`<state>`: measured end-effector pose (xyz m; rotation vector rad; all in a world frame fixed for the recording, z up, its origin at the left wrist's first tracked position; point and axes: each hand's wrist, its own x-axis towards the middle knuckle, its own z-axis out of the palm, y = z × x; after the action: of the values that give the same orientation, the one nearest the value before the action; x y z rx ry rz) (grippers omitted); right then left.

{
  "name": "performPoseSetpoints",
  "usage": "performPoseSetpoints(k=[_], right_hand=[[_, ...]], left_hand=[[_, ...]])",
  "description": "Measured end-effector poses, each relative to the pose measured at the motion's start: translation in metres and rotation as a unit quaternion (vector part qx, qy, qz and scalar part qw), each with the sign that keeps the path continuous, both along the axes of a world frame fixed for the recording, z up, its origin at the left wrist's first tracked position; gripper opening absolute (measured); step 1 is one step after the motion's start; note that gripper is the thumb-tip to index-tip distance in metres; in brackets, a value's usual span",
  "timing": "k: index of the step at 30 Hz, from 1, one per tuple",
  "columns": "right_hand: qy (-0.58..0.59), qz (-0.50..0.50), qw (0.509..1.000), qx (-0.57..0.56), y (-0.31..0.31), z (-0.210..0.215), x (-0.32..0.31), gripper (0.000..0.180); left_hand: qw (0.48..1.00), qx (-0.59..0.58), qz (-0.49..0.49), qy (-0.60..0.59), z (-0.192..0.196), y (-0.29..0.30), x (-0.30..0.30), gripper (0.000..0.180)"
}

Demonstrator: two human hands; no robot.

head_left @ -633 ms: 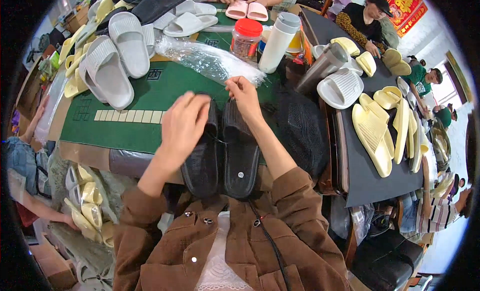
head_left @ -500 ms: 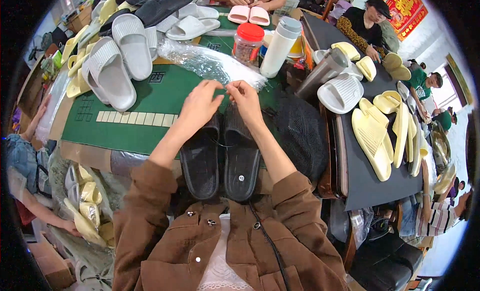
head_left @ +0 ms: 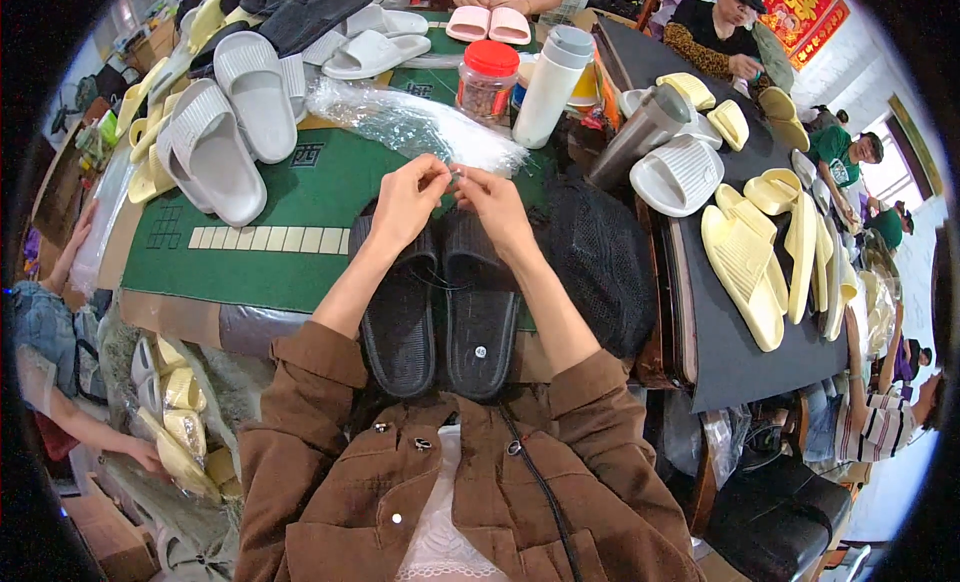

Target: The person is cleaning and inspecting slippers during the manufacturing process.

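Note:
A pair of black slide slippers (head_left: pixel 481 337) lies side by side in front of me, heels toward my body. A thin dark loop (head_left: pixel 438 280) runs between the two, near their straps. Above the toe ends, my left hand (head_left: pixel 411 204) is closed in a pinch, fingertips almost meeting those of my right hand (head_left: pixel 492 211). The right hand pinches too, thumb against forefinger. Something tiny shows between the fingertips, too small to make out. Both hands partly cover the slippers' straps.
Grey slippers (head_left: pixel 215 157) are piled at left on the green mat (head_left: pixel 300 187), near a bundle of clear plastic strands (head_left: pixel 420 122). A red-lidded jar (head_left: pixel 487 82), a white bottle (head_left: pixel 552 87) and a dark mesh bag (head_left: pixel 600 272) stand right. Yellow slippers (head_left: pixel 742 272) fill the side table. Co-workers sit around.
My left fingers have closed from a looser pose into a pinch, and their tips have come up against the right hand's. The slippers stay in place; the view has shifted slightly.

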<state>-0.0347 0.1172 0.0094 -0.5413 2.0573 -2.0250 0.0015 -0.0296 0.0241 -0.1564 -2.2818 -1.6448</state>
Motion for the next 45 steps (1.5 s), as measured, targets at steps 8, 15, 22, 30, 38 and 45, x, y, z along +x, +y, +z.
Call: performPoseSetpoints(k=[8,15,22,30,38,45], right_hand=[[-0.032,-0.042,0.996,-0.071,-0.005,-0.007,0.009,0.026],[0.077,-0.064,0.995,-0.004,-0.007,-0.012,0.011,0.024],[0.124,-0.070,0.989,0.033,-0.009,0.000,0.015,0.024],[0.070,-0.058,0.996,-0.007,-0.006,0.000,0.018,0.028],[-0.032,-0.104,0.983,-0.148,-0.008,-0.003,0.016,0.030],[-0.075,-0.045,0.957,-0.278,0.007,0.006,0.012,0.032]], left_hand=[[0.999,-0.025,0.032,0.033,-0.002,0.002,0.006,0.010],[0.991,-0.098,0.023,0.089,-0.002,0.004,0.009,0.009],[0.986,-0.126,0.027,0.110,-0.002,0.002,0.012,0.010],[0.988,-0.121,0.009,0.099,-0.008,0.005,0.011,0.006],[0.990,-0.107,0.042,0.087,-0.005,0.009,0.010,0.008],[0.983,-0.134,0.043,0.121,-0.007,0.011,0.007,0.016]])
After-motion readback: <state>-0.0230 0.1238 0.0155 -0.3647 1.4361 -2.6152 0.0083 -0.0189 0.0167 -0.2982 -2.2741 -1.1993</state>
